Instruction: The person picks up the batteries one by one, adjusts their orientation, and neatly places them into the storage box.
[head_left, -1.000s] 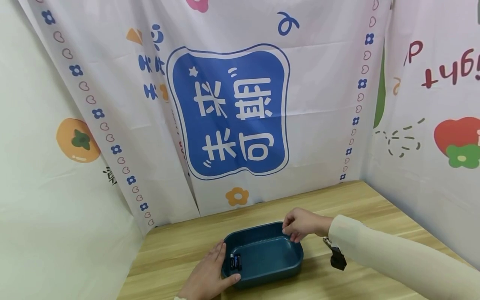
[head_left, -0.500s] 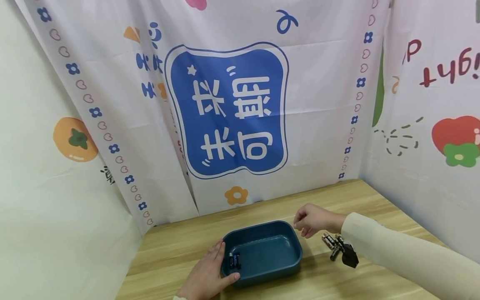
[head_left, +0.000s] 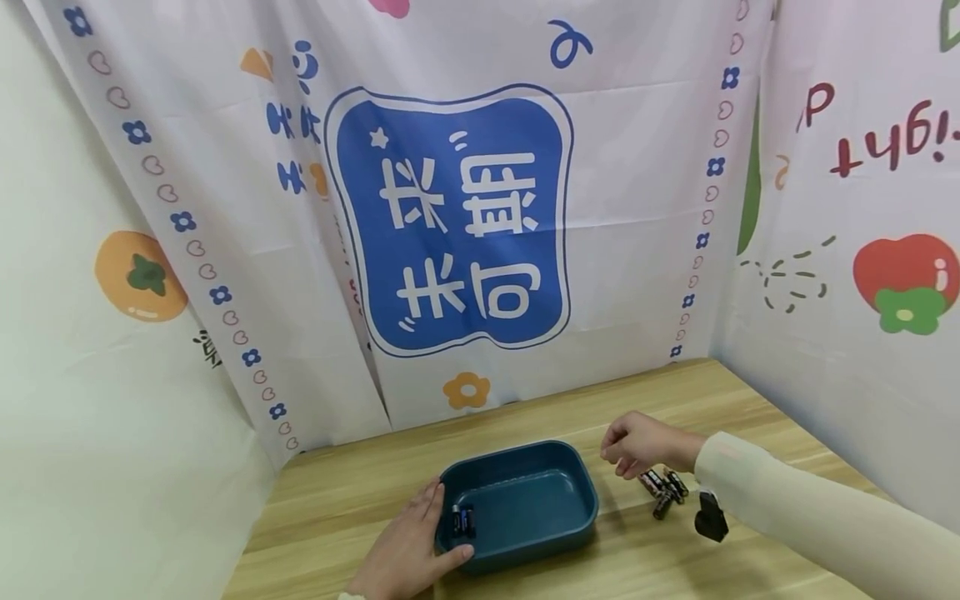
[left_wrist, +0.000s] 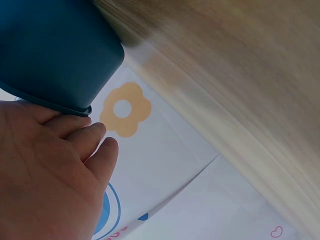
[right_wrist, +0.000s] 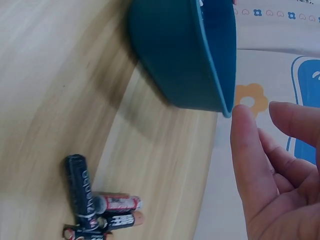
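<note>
The left hand (head_left: 408, 550) rests flat against the near left wall of the blue tub (head_left: 570, 533), fingers straight along its rim and thumb at the corner, steadying it. Just past those fingertips, two batteries (head_left: 463, 521) already lie inside the tub. To the right, the right hand (head_left: 637, 443) hovers empty with fingers loosely curled, forearm reaching in from the right. Directly under its fingertips a small heap of batteries (head_left: 662, 489) lies on the wooden table (head_left: 345, 500), not yet in the tub.
</note>
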